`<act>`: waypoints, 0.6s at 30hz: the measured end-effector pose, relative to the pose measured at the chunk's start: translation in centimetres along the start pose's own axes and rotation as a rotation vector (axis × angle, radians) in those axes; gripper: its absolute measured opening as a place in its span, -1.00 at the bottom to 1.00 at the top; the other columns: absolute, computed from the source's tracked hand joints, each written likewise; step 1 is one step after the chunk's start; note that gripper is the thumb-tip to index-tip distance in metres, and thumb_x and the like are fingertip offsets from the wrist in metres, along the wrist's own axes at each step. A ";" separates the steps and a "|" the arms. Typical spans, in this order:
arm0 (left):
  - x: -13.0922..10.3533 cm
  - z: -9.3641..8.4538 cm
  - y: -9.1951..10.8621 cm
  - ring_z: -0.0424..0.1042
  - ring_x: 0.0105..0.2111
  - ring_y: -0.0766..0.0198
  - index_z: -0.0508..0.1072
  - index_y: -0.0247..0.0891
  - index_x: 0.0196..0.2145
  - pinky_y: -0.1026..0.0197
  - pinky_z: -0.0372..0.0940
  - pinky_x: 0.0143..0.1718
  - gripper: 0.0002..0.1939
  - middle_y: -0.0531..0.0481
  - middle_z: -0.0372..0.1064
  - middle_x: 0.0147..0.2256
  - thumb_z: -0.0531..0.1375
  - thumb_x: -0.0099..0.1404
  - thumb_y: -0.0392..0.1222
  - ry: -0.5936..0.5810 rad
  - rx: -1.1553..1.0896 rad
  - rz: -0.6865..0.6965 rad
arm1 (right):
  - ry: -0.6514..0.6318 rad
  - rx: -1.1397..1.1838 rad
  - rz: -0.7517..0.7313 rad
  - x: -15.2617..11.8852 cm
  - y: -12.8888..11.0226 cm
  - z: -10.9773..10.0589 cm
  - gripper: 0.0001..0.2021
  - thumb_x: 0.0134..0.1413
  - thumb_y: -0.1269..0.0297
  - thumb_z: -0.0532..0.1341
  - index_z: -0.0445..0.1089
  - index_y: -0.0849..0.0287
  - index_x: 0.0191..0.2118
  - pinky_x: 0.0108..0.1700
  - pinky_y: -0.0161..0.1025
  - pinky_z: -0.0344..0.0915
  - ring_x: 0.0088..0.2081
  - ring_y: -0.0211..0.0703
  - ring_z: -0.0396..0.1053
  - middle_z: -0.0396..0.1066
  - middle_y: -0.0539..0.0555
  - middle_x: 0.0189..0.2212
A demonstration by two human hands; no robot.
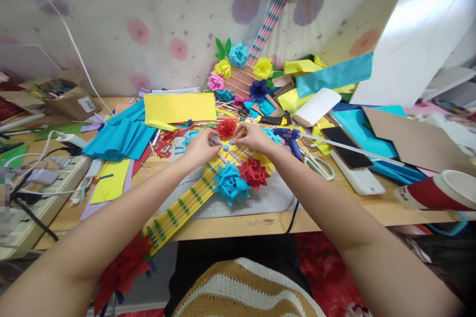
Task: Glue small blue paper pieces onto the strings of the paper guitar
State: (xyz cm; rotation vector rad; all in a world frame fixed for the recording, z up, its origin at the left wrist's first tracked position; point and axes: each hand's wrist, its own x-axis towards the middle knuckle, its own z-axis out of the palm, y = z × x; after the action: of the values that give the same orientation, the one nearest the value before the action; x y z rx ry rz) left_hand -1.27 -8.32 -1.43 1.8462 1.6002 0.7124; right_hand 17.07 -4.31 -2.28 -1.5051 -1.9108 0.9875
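Observation:
A yellow paper guitar (174, 208) lies slantwise on the desk, its neck reaching over the front edge. A blue paper flower (231, 182) and two red paper flowers, one low (255, 173) and one at the top (226, 129), decorate its body. My left hand (204, 146) is over the body with its fingertips pinched together, close to a small blue scrap (225, 147). Opposite it, my right hand (253, 137) has its fingers pinched beside the upper red flower. Whatever is between the fingertips of either hand is too small to name.
Right of my hands are a blue glue gun (290, 138), scissors (319, 166), a phone (345, 147) and a red cup (439, 190). Behind leans a pink paper guitar (241, 81). Blue crepe paper (121, 131), yellow paper (180, 108) and a power strip (61, 193) lie leftward.

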 end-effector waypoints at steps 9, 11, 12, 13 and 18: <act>0.4 0.3 -0.8 0.38 -0.52 0.34 0.29 -0.23 -0.26 0.26 0.24 -0.44 -0.71 0.04 0.41 -0.41 0.02 0.03 -0.43 -0.033 -0.208 -0.028 | -0.026 -0.082 -0.056 0.7 -0.2 0.6 -0.72 -0.30 0.47 0.32 0.25 0.19 -0.39 -0.46 -0.40 0.18 -0.46 -0.30 0.34 0.37 -0.07 -0.52; 0.3 0.4 -0.6 0.30 -0.62 0.36 0.27 -0.21 -0.33 0.27 0.19 -0.53 -0.79 0.10 0.31 -0.53 -0.01 0.07 -0.41 -0.013 -0.204 -0.066 | -0.030 -0.016 -0.044 0.8 -0.2 0.5 -0.73 -0.29 0.47 0.32 0.24 0.19 -0.40 -0.45 -0.39 0.20 -0.46 -0.29 0.36 0.38 -0.06 -0.53; 0.3 0.4 -0.5 0.25 -0.66 0.36 0.26 -0.20 -0.35 0.27 0.17 -0.57 -0.84 0.12 0.26 -0.56 -0.01 0.09 -0.37 -0.002 -0.189 -0.087 | -0.041 0.026 -0.037 0.8 -0.3 0.4 -0.73 -0.28 0.47 0.32 0.24 0.19 -0.40 -0.44 -0.39 0.21 -0.46 -0.28 0.36 0.38 -0.06 -0.53; 0.2 0.6 -0.3 0.22 -0.67 0.36 0.24 -0.19 -0.36 0.27 0.16 -0.59 -0.88 0.13 0.23 -0.57 0.00 0.12 -0.33 0.003 -0.182 -0.106 | -0.058 0.068 -0.031 0.8 -0.3 0.3 -0.74 -0.27 0.47 0.32 0.23 0.19 -0.40 -0.44 -0.38 0.21 -0.46 -0.28 0.37 0.39 -0.05 -0.54; 0.3 1.4 0.0 0.34 -0.51 0.32 0.25 -0.23 -0.29 0.25 0.25 -0.51 -0.81 0.02 0.33 -0.39 0.15 0.09 -0.24 0.017 -0.202 -0.058 | -0.090 0.218 -0.020 0.6 -0.3 -0.2 -0.72 -0.28 0.42 0.34 0.23 0.19 -0.41 -0.40 -0.34 0.26 -0.45 -0.23 0.40 0.40 -0.05 -0.57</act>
State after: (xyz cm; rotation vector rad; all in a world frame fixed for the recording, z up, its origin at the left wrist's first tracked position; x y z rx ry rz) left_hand -0.25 -8.14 -2.40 1.6462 1.5262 0.8335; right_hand 16.93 -3.71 -1.97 -1.3349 -1.8078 1.2292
